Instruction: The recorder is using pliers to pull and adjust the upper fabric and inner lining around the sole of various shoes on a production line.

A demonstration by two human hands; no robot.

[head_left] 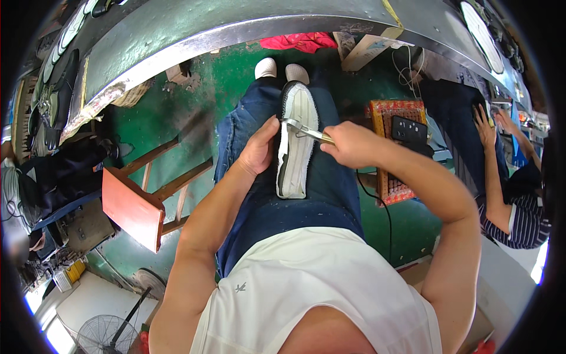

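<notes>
A shoe (298, 156) lies sole side up along my lap, toe pointing away from me. Its underside is whitish, with stitching round the dark toe edge and a loose white strip along the left side. My left hand (259, 146) is closed at the shoe's left edge, thumb and fingers pressed together there; the fingertips are partly hidden. In my right hand (348, 143) is the handle of metal pincers (306, 130), coming in from the right. Their curved head rests at the shoe's left edge, close to my left fingertips.
A long metal-edged bench (236, 26) runs across the far side. To my left stands a wooden stool (132, 206); on my right, a beaded seat (395, 184) carries a dark device (408, 129). A co-worker's hand (486, 127) shows farther right. A fan (106, 336) stands lower left.
</notes>
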